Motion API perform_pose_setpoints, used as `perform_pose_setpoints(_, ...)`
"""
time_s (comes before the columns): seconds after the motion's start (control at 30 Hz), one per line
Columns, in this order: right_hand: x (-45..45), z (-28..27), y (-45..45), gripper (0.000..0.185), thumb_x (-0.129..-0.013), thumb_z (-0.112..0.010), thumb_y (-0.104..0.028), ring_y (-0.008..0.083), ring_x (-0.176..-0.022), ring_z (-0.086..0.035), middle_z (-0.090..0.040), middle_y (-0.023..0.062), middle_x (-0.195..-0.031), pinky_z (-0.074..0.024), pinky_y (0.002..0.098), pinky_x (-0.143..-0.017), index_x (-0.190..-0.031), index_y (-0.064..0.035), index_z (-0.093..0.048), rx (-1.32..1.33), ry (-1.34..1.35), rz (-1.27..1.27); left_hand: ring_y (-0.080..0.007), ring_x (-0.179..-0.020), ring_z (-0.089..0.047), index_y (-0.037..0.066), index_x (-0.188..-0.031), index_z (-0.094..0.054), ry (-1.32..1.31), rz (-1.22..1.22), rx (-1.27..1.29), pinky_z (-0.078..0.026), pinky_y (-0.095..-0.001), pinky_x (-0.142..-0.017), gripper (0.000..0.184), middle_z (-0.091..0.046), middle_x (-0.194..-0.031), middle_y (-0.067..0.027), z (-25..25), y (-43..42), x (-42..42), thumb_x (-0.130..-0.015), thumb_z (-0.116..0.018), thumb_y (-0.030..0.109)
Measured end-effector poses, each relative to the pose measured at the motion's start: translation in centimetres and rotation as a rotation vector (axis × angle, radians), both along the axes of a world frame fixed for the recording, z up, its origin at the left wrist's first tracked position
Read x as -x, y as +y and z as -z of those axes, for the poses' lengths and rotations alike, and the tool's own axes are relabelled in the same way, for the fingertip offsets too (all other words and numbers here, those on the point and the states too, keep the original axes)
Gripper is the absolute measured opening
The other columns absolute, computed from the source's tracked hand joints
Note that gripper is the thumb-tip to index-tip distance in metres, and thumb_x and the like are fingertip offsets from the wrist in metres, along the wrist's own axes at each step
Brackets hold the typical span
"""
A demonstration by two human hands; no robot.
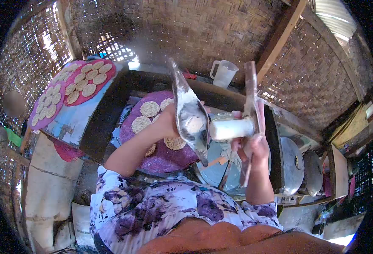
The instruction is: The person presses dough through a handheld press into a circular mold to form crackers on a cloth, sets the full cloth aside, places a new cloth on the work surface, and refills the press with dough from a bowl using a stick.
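Note:
My left hand [167, 122] is wrapped around one half of a hand press [191, 122], a worn, pointed board with a round hole whose inside looks pale. In my right hand [256, 146] is the other half, a plunger [231, 128] with a white cylinder fixed to a long, narrow wooden bar [250, 91]. The cylinder points at the hole, and the two halves are apart. Beneath my left forearm lies a purple round mat [169, 162] with several flat, noodle-textured discs [150, 109]. Below my right hand sits a metal basin [209, 175] with a stick-like tool [225, 175] and pale residue.
At left, more discs lie on pink round mats [84, 96] over a blue-white surface [78, 125]. A clear plastic jug [225, 73] stands on the ledge at the back. To the right are large metal lids or pots [291, 165]. A woven bamboo wall [186, 34] closes off the back.

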State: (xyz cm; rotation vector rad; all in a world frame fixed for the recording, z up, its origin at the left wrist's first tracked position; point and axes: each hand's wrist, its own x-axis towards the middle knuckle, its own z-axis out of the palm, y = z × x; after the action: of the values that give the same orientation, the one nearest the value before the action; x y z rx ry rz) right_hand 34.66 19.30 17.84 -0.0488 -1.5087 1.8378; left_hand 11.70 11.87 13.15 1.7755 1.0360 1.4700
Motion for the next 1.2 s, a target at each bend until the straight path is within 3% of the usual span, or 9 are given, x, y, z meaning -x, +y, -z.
perform_pose_setpoints(0.1, 0.9, -0.4, -0.3, 0.09, -0.071, -0.065, -0.033, 0.0242, -0.1, -0.047, -0.036, 0.019, -0.121, -0.0413, 0.0328, -0.077, -0.135, -0.0059, -0.007, -0.492, -0.156, 0.306, -0.0184, -0.099, -0.051, 0.006, -0.107, -0.047, -0.222, -0.116, -0.091, -0.037, -0.035, -0.091, 0.045, -0.056, -0.104, -0.0072, 0.4, -0.4, -0.4, -0.067, -0.067, 0.011)
perform_pose_setpoints(0.17, 1.0, 0.2, 0.4, 0.086, -0.068, -0.068, -0.026, 0.0307, -0.112, -0.039, -0.035, 0.0215, -0.122, -0.0301, 0.0399, -0.094, -0.133, -0.0022, -0.018, -0.815, -0.226, 0.389, -0.022, -0.098, -0.049, 0.014, -0.097, -0.053, 0.27, -0.29, -0.209, -0.029, -0.0367, -0.096, 0.033, -0.055, -0.097, -0.0043, 0.2, 0.3, 0.3, -0.067, -0.061, 0.027)
perform_pose_setpoints(0.37, 2.0, -1.0, -1.6, 0.078, -0.058, -0.071, -0.016, 0.0411, -0.092, -0.051, -0.034, 0.0239, -0.117, -0.0509, 0.0414, -0.064, -0.127, -0.0178, -0.033, -1.324, -0.326, 0.546, -0.0201, -0.093, -0.049, 0.016, -0.085, -0.055, 0.703, -0.578, -0.254, -0.033, -0.0372, -0.091, 0.024, -0.056, -0.088, -0.0025, -0.3, 0.2, 0.1, -0.075, -0.05, 0.037)
perform_pose_setpoints(0.5, 2.3, 0.1, -2.3, 0.079, -0.055, -0.072, -0.015, 0.0416, -0.092, -0.051, -0.032, 0.0237, -0.118, -0.0505, 0.0417, -0.066, -0.125, -0.0182, -0.035, -1.358, -0.414, 0.525, -0.0213, -0.092, -0.052, 0.014, -0.096, -0.053, 0.062, -0.244, -0.191, -0.039, -0.039, -0.085, 0.031, -0.056, -0.094, -0.0057, 1.8, 1.5, -0.5, -0.079, -0.046, 0.039)
perform_pose_setpoints(0.57, 2.8, 1.6, -2.4, 0.079, -0.055, -0.071, -0.014, 0.0417, -0.092, -0.05, -0.031, 0.0237, -0.118, -0.0503, 0.0418, -0.067, -0.125, -0.0176, -0.035, -1.351, -0.459, 0.529, -0.0263, -0.095, -0.051, 0.011, -0.097, -0.054, 0.525, -0.543, -0.214, -0.038, -0.039, -0.086, 0.043, -0.056, -0.098, -0.01, 1.9, 0.5, -0.2, -0.065, -0.063, 0.039)
perform_pose_setpoints(0.73, 3.9, 1.5, -1.9, 0.077, -0.062, -0.069, -0.023, 0.0367, -0.098, -0.049, -0.028, 0.0215, -0.122, -0.0456, 0.042, -0.078, -0.127, -0.0093, -0.031, -1.243, -0.565, 0.468, -0.0283, -0.085, -0.054, 0.012, -0.088, -0.058, 0.568, -0.491, 0.073, -0.042, -0.0383, -0.078, 0.041, -0.058, -0.088, -0.0101, 0.5, -0.6, -0.8, -0.056, -0.067, 0.037)
perform_pose_setpoints(0.83, 4.2, 0.6, -1.2, 0.076, -0.065, -0.068, -0.035, 0.0275, -0.096, -0.05, -0.035, 0.0147, -0.119, -0.0445, 0.0391, -0.077, -0.126, -0.0072, -0.032, -0.298, -0.243, 0.121, -0.0238, -0.077, -0.061, 0.008, -0.087, -0.059, 0.287, -0.489, 0.047, -0.047, -0.0327, -0.074, 0.047, -0.062, -0.082, -0.0105, 5.3, 2.2, 0.4, -0.051, -0.076, 0.033)
perform_pose_setpoints(0.93, -0.5, 8.3, 4.2, 0.087, -0.061, -0.066, -0.053, 0.0214, -0.099, -0.046, -0.043, 0.0095, -0.115, -0.0416, 0.0344, -0.076, -0.126, -0.0056, -0.033, 0.24, -0.62, -0.313, -0.0272, -0.089, -0.057, 0.01, -0.101, -0.056, 0.364, -0.44, 0.121, -0.044, -0.0334, -0.078, 0.045, -0.06, -0.095, -0.0107, 3.0, 1.6, 0.5, -0.06, -0.066, 0.029)
perform_pose_setpoints(1.2, -1.1, 7.0, 3.3, 0.095, -0.06, -0.049, -0.073, 0.0362, -0.108, -0.042, -0.04, 0.0171, -0.124, -0.0333, 0.0512, -0.086, -0.128, -0.0086, -0.034, 0.317, -0.555, -0.722, -0.0329, -0.127, -0.018, 0.011, -0.136, -0.009, -0.817, 0.952, -0.13, -0.017, -0.0471, -0.102, 0.106, -0.019, -0.139, -0.0126, -7.2, 1.5, 2.7, -0.05, -0.07, -0.001)
